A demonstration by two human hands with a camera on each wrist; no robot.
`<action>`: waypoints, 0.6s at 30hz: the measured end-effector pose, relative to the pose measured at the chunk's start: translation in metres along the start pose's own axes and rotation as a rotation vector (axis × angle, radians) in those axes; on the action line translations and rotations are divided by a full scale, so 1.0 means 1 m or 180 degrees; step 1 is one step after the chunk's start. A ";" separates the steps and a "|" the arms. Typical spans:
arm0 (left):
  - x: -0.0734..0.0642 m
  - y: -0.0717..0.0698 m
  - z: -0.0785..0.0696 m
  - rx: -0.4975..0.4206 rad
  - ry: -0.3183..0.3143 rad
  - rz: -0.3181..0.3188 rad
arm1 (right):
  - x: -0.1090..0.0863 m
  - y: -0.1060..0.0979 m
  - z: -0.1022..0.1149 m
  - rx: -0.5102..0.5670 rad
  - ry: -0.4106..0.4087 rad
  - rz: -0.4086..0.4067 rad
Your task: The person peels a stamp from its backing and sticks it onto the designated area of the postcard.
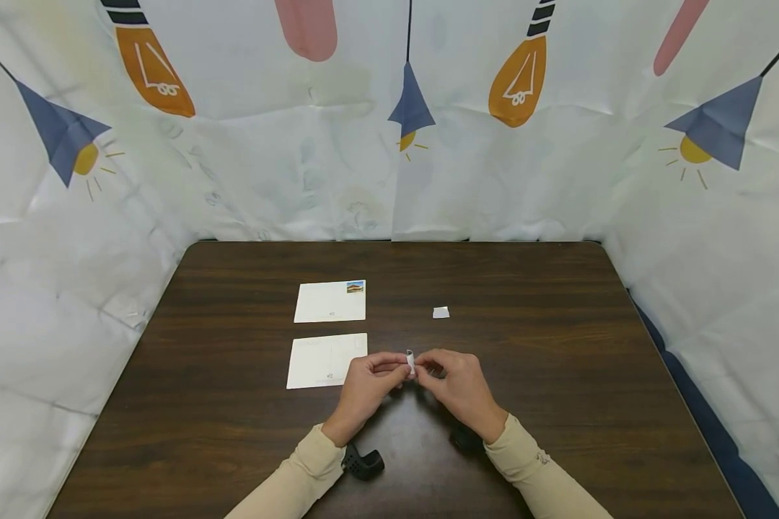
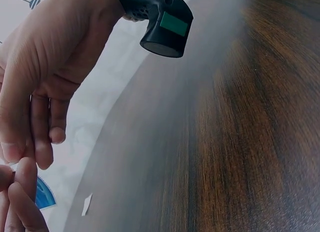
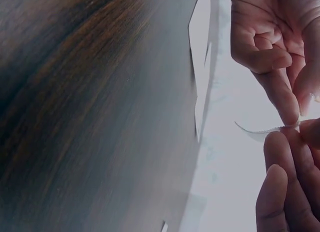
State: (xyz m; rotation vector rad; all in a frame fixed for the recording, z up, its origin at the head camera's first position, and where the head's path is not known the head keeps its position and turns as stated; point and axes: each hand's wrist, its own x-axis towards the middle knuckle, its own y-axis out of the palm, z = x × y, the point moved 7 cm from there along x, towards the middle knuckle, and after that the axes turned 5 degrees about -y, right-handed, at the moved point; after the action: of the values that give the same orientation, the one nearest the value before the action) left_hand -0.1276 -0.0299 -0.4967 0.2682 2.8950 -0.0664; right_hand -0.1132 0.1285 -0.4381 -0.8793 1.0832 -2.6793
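Note:
In the head view, both hands meet over the table, just right of the nearer postcard. Fingertips of the left hand (image 1: 371, 380) and the right hand (image 1: 459, 382) pinch a small white curled stamp (image 1: 410, 360) between them. Its toothed edge shows in the right wrist view, where the stamp (image 3: 255, 130) bows out from the pinching fingers. Most of its face is hidden. The nearer postcard (image 1: 324, 360) lies partly behind the left hand. Beyond it, another postcard (image 1: 327, 303) has a colourful stamp (image 1: 355, 287) at its upper right corner.
A small white piece of paper (image 1: 441, 312) lies on the dark wooden table (image 1: 545, 303), ahead of the right hand. Black wrist devices (image 1: 363, 463) hang under both wrists. A white printed curtain (image 1: 350, 173) encloses the table's far side and both flanks.

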 end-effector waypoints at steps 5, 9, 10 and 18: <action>0.000 0.001 0.001 0.0032 -0.0032 -0.0039 | 0.000 0.000 0.000 -0.0017 -0.0060 -0.0008; 0.000 0.001 0.001 0.0032 -0.0040 -0.0062 | 0.000 0.000 0.001 -0.0011 -0.0117 -0.0028; 0.000 0.001 0.001 0.0027 -0.0041 -0.0068 | -0.001 -0.001 0.001 -0.0011 -0.0129 -0.0036; 0.001 0.001 0.001 0.0025 -0.0062 -0.0078 | 0.000 -0.002 -0.002 0.0038 -0.0038 -0.0089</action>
State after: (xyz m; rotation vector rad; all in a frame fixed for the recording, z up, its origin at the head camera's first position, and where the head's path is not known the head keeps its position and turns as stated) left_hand -0.1278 -0.0287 -0.4975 0.2322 2.8796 -0.0839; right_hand -0.1138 0.1308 -0.4382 -0.9137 1.0590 -2.6966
